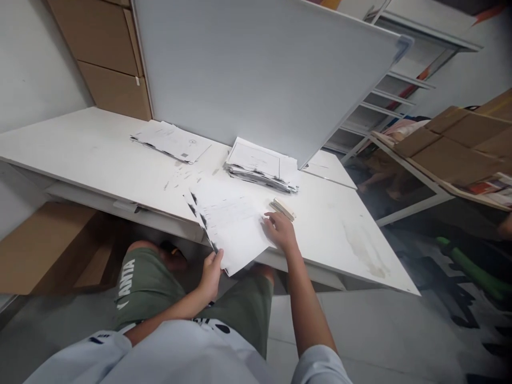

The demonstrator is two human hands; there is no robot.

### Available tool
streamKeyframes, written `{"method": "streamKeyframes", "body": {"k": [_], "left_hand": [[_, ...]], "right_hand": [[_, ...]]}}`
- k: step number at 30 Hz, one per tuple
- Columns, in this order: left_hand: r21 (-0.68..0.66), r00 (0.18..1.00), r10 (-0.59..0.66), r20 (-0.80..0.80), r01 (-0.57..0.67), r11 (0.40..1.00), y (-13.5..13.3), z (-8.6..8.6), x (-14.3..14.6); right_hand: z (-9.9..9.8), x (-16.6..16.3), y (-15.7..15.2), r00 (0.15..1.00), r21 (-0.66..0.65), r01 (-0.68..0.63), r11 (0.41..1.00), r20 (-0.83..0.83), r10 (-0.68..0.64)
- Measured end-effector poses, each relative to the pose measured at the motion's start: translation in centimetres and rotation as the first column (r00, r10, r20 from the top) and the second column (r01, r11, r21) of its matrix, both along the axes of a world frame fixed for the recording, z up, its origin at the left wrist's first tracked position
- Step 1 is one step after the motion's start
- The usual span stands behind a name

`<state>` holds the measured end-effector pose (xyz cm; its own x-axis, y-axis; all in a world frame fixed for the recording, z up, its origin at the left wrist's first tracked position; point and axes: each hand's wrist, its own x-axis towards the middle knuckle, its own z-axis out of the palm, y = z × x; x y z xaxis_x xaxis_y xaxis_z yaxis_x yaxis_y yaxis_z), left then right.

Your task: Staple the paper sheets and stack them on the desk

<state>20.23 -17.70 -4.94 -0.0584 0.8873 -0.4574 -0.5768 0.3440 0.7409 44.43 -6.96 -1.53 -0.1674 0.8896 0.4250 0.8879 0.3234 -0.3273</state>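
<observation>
My left hand (213, 272) is closed on the lower left corner of some white paper sheets (234, 229). These sheets lie partly on the white table and stick out past its front edge; black patches run along their left side. At their right edge is my right hand (280, 229), its fingers bent and slightly apart, with nothing visible in them. Just beyond those fingers lies a small beige oblong object that looks like a stapler (285, 208). Whether the fingertips touch the paper, I cannot tell.
Behind the sheets sits a thick paper stack (260, 164), and a thinner pile (170, 141) lies farther left. A large whiteboard (256, 74) leans at the table's back. Cardboard boxes (114, 85) rise at the left. Brown stains mark the white table (332, 229).
</observation>
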Motion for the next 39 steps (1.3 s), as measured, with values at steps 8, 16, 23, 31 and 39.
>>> {"method": "streamKeyframes", "body": {"k": [8, 16, 23, 31, 39], "left_hand": [[0.072, 0.996, 0.056, 0.063, -0.06, 0.996, 0.4, -0.8, -0.4], [0.146, 0.998, -0.021, -0.056, 0.029, 0.989, 1.7, -0.7, -1.5], [0.393, 0.966, -0.025, -0.258, 0.128, 0.911, 2.1, 0.0, -0.9], [0.398, 0.965, 0.077, -0.252, 0.031, 0.917, 2.1, -0.4, -0.9], [0.268, 0.978, -0.001, -0.208, 0.058, 0.962, 2.1, -0.4, -1.3]], "right_hand": [[-0.7, 0.9, 0.8, 0.993, -0.099, -0.118, 0.988, 0.001, 0.119], [-1.3, 1.5, 1.0, 0.992, -0.12, -0.111, 0.987, 0.049, 0.118], [-0.6, 1.4, 0.8, 0.988, -0.184, -0.129, 0.974, 0.063, 0.143], [0.2, 1.2, 0.4, 0.965, -0.212, -0.199, 0.957, 0.129, 0.229], [0.2, 1.6, 0.4, 0.958, -0.268, -0.232, 0.935, 0.104, 0.268]]}}
